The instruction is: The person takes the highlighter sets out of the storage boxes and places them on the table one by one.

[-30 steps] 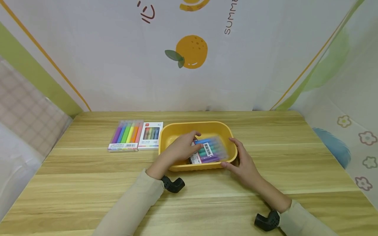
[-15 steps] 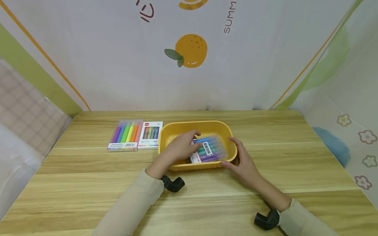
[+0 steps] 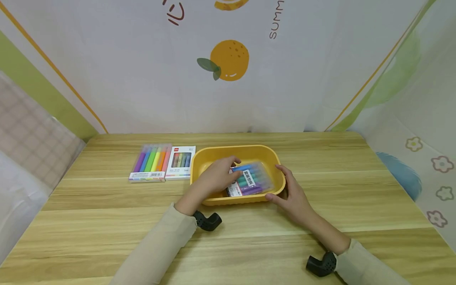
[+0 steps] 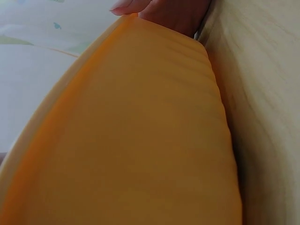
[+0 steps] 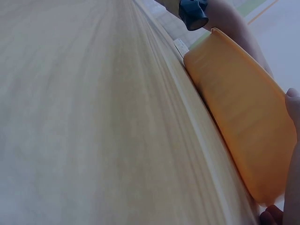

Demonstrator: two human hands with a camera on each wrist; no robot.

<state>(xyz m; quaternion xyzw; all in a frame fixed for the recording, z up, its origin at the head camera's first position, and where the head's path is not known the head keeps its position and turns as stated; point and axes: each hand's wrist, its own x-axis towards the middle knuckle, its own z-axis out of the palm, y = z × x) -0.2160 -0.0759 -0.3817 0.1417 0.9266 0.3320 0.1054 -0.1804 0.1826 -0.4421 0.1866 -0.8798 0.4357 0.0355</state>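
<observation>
A yellow plastic bin (image 3: 213,201) sits on the wooden table. Inside its right half lies a clear pack of markers (image 3: 250,178) in blue, green and purple, with a white label. My left hand (image 3: 217,176) reaches over the near rim into the bin and holds the pack's left end, thumb on top; most of its fingers are hidden. With my right hand (image 3: 293,202) I grip the bin's right front corner, thumb at the near rim and fingers along the right side. The bin's outer wall (image 4: 140,122) fills much of the left wrist view.
Left of the bin lie a white box of crayons (image 3: 181,163) with a window and a clear pack of rainbow highlighters (image 3: 151,163). Black wrist cameras (image 3: 208,221) hang below both wrists. A printed cloth (image 3: 285,87) stands behind the table's back edge.
Both hands, the bin and the marker pack keep their places. Only the head view has shifted very slightly.
</observation>
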